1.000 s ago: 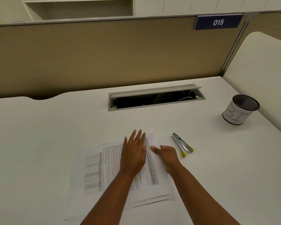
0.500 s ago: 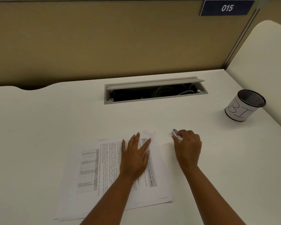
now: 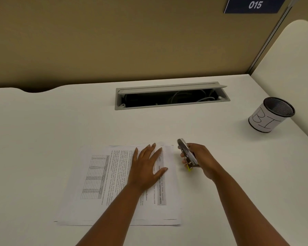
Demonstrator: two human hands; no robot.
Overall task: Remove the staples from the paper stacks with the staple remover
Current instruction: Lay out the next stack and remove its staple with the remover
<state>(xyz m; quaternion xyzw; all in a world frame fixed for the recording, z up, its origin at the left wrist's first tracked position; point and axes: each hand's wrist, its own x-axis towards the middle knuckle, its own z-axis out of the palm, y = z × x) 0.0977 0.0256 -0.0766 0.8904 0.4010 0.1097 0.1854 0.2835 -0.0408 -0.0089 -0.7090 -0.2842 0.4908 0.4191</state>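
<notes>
A stack of printed paper (image 3: 100, 183) lies flat on the white desk (image 3: 52, 125), text running sideways. My left hand (image 3: 146, 167) rests palm down on the stack's far right part, fingers spread. My right hand (image 3: 201, 160) hovers just right of the stack's edge and grips the metal staple remover (image 3: 186, 153), which has a yellow-green tip at its near end. The remover is lifted off the desk and angled, its far end close to the stack's top right corner. No staple is clear enough to make out.
An open grey cable tray (image 3: 171, 96) is set into the desk behind the paper. A black mesh cup (image 3: 270, 116) wrapped in white paper marked "BI" stands at the far right. A beige partition (image 3: 114, 38) closes the back, with a blue "015" sign (image 3: 254, 5).
My right hand left the paper, went right to the staple remover, closed on it and lifted it toward the stack. My left hand stayed pressed on the paper.
</notes>
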